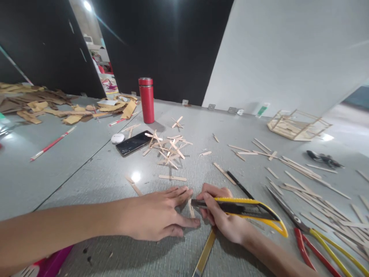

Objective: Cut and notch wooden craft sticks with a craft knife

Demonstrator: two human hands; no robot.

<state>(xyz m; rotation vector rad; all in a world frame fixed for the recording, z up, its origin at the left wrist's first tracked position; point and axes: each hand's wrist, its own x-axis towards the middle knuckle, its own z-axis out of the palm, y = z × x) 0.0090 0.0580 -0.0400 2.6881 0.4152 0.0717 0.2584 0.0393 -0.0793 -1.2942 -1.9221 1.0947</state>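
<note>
Gripping the knife (242, 208) in the right hand (226, 223) at the right edge of the short stick (191, 209); pinning that stick with the flat, spread left hand (157, 213); leaving bare desk (198, 171) beyond it.

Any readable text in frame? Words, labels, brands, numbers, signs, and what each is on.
No text is readable.
Green-and-white item by the wall: too small and blurred.
White round case: faint mark, too blurred.
Yellow cutter in the right hand: nothing legible.
Red flask: nothing legible.
</note>
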